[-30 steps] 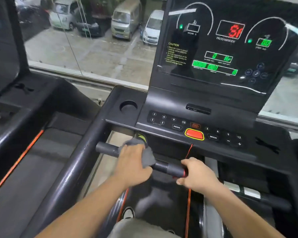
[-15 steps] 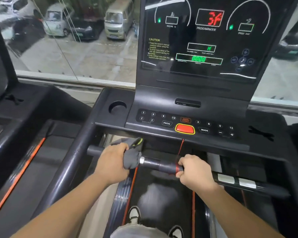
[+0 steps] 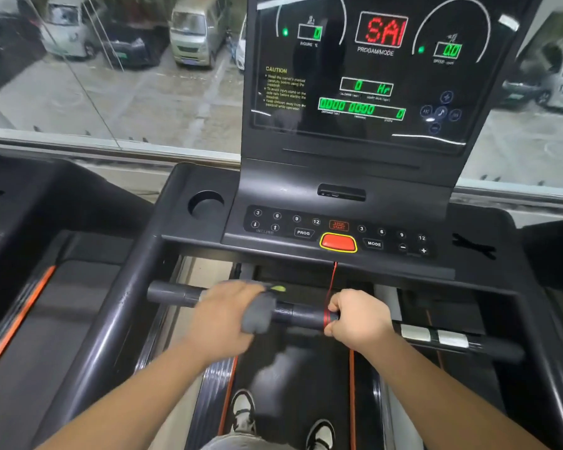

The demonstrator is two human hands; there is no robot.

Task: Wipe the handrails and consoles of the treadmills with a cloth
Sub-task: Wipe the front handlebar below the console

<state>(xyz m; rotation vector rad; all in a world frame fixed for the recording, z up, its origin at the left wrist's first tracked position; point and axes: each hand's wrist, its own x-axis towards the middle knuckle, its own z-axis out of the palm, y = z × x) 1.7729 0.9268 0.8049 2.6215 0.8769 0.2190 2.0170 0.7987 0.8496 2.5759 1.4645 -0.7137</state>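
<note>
Grey cloth (image 3: 257,315), bunched under your left hand (image 3: 223,316), wraps the black tubular handrail (image 3: 173,292) near its middle. The fingers curl over cloth and bar together, though motion blur hides their tips. Your right hand (image 3: 359,318) clamps the same bar just beside the cloth, at a red band below the thin red safety cord (image 3: 331,280). To wipe well, close the cloth round the whole tube and slide it toward the bare left end. Then cover the silver sensor plates (image 3: 436,336) beyond the right hand, which must shift before its own patch can be reached. Farther off lie the black button console (image 3: 338,228) and the lit display panel (image 3: 364,76), which the task also covers.
</note>
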